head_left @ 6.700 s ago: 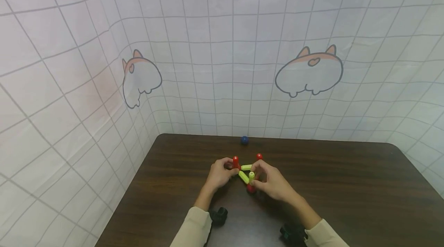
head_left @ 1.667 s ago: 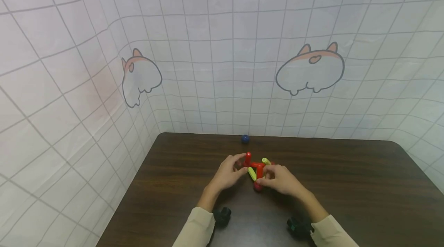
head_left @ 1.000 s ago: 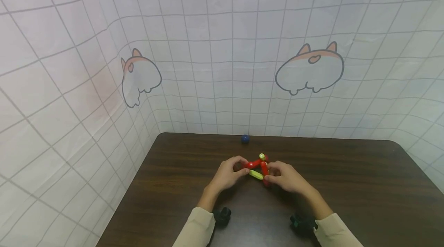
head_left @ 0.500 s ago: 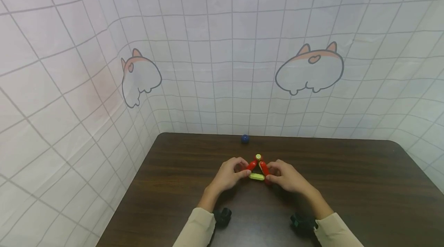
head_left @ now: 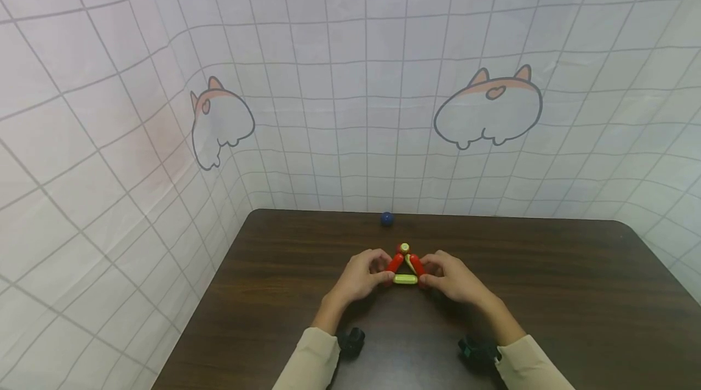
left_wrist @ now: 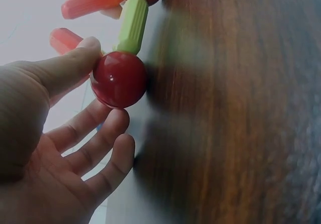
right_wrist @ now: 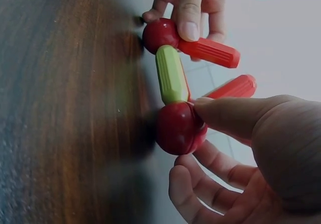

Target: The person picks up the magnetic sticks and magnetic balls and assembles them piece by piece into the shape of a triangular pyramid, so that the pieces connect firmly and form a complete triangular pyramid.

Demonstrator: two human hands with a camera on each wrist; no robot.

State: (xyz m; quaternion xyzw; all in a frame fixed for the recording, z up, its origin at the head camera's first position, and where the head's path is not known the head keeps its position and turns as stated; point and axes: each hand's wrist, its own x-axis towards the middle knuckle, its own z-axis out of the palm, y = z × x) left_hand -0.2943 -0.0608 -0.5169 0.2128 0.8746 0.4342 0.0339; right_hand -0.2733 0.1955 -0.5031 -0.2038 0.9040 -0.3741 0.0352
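A small frame of red balls and red and yellow-green rods stands on the dark table between both hands. My left hand (head_left: 361,274) pinches the red ball (left_wrist: 119,81) at its front left corner, thumb on top and fingertips below. At the front right corner, my right hand (head_left: 451,277) pinches another red ball (right_wrist: 178,128). A yellow-green rod (head_left: 405,279) joins these two balls across the front. From them rise a left red rod (head_left: 395,263) and a right red rod (head_left: 417,264). An upright yellow-green rod (head_left: 404,247) tops the back corner, its base partly hidden.
A loose blue ball (head_left: 386,219) lies by the far edge of the brown wooden table (head_left: 547,280). A white grid-patterned curtain (head_left: 350,104) hangs behind and at the sides. Dark wrist cameras sit under both wrists, near the tabletop.
The frame has been turned between the hands: its slanting yellow-green rod now lies level along the front, and the upright yellow-green rod has moved from near my right hand to the back.
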